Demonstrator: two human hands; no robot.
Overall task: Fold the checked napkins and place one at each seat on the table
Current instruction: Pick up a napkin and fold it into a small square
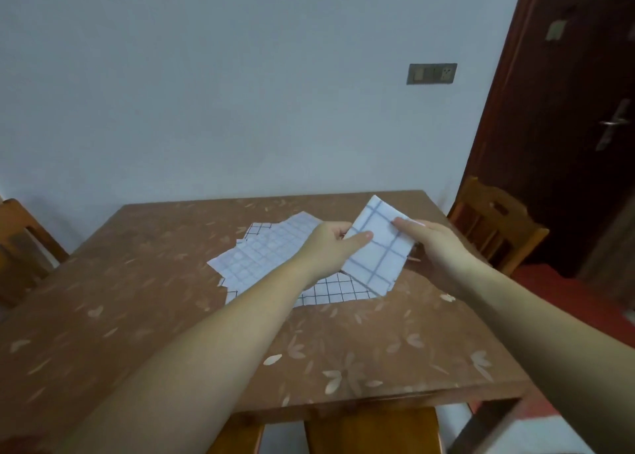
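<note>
A folded white napkin with wide blue checks (379, 250) is held in the air above the middle of the table (137, 281). My left hand (330, 244) pinches its left edge, thumb on top. My right hand (433, 244) grips its right edge, fingers on the upper side. Under both hands a loose pile of unfolded checked napkins (261, 257) lies spread on the brown flower-patterned table; my left forearm covers part of the pile.
A wooden chair (494, 226) stands at the table's right side, another chair (20, 244) at the left, and a chair back (374, 433) shows below the near edge. A pale wall runs behind the table, with a dark door (577, 116) at the right.
</note>
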